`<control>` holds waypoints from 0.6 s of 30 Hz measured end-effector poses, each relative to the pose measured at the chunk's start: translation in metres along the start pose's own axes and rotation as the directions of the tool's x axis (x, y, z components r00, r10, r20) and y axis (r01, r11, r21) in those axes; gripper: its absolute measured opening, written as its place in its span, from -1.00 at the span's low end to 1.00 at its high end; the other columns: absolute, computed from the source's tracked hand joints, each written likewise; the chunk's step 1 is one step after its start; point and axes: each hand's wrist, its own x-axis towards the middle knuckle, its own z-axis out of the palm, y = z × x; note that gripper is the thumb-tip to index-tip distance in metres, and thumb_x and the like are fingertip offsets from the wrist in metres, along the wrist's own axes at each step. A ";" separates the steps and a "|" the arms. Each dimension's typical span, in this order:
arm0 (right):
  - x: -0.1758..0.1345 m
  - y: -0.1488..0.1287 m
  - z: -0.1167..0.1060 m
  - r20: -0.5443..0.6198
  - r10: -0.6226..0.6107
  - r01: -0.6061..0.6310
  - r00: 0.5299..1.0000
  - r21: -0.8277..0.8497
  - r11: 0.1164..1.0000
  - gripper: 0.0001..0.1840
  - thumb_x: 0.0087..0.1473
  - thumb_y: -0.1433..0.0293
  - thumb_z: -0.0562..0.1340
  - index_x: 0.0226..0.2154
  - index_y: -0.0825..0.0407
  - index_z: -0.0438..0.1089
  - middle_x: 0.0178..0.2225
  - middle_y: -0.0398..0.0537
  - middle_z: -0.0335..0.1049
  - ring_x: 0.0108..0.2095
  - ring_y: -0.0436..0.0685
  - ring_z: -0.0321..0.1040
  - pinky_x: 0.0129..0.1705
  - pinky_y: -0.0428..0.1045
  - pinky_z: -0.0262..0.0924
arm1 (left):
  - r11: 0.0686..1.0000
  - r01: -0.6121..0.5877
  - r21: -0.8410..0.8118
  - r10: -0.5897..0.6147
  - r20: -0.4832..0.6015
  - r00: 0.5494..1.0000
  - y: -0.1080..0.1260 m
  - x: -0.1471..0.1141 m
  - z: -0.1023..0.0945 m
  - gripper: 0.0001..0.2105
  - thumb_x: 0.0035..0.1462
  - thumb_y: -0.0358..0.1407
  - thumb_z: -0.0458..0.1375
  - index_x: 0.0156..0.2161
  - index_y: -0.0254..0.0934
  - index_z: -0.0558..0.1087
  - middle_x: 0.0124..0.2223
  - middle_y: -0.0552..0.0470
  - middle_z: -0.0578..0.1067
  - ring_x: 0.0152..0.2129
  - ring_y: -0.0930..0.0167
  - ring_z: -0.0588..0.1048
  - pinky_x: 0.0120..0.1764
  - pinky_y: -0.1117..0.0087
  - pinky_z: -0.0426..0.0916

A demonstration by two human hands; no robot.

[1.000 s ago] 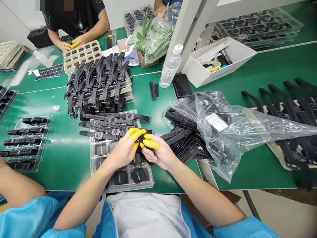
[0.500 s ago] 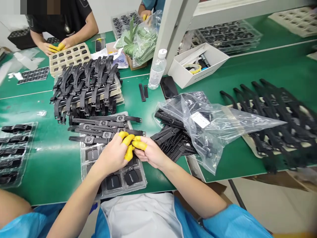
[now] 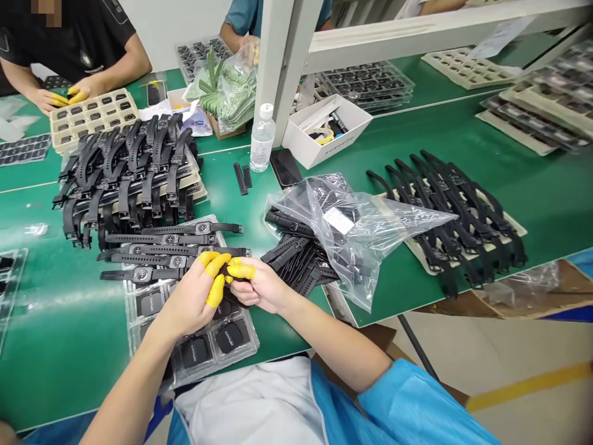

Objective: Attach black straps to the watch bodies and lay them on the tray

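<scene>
My left hand and my right hand meet above a clear plastic tray, with yellow finger cots on several fingers. Both are closed in a pinch on a black watch part, mostly hidden by the fingers. Black square watch bodies lie in the tray's near pockets. Across its far end rest several watches with straps, backs up. Just right of my right hand is a pile of loose black watch straps, partly under a clear plastic bag with a white label.
A tall stack of strapped watches on trays stands at the far left. Behind the bag are a phone, a water bottle and a white box. More strapped watches lie right. A co-worker's gloved-fingered hands work across the table.
The view has swung to the right, so the table's things sit further left and more trays show at right. Both hands keep their pinch together over the tray.
</scene>
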 end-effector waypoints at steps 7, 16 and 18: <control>-0.002 0.000 0.001 -0.078 -0.017 0.006 0.997 -0.142 0.990 -0.66 0.09 0.16 0.35 -0.39 -0.04 0.20 -0.71 -0.43 0.03 -0.73 -0.15 -0.26 -0.68 -0.20 -0.37 | 0.980 0.040 0.193 -0.057 0.081 0.995 0.004 -0.001 0.002 -0.61 0.39 -0.38 -0.04 0.27 -0.33 0.28 0.10 -0.28 0.44 0.11 0.11 0.44 0.12 -0.01 0.50; -0.004 -0.004 0.002 -0.082 -0.057 0.042 0.995 -0.171 0.984 -0.63 0.03 0.18 0.40 -0.41 -0.03 0.21 -0.72 -0.44 0.03 -0.72 -0.15 -0.23 -0.69 -0.20 -0.35 | 0.994 0.045 0.101 -0.057 0.117 0.991 0.011 0.003 -0.007 -0.54 0.34 -0.41 -0.03 0.32 -0.35 0.22 0.18 -0.31 0.36 0.15 0.11 0.38 0.17 -0.01 0.44; -0.005 -0.004 0.002 -0.070 -0.036 0.024 0.997 -0.156 0.988 -0.63 0.05 0.17 0.39 -0.42 -0.03 0.20 -0.71 -0.43 0.03 -0.72 -0.15 -0.24 -0.68 -0.20 -0.36 | 0.993 0.048 0.103 -0.060 0.109 0.992 0.010 0.002 -0.005 -0.54 0.34 -0.43 -0.05 0.32 -0.34 0.23 0.17 -0.30 0.36 0.15 0.12 0.38 0.16 -0.01 0.43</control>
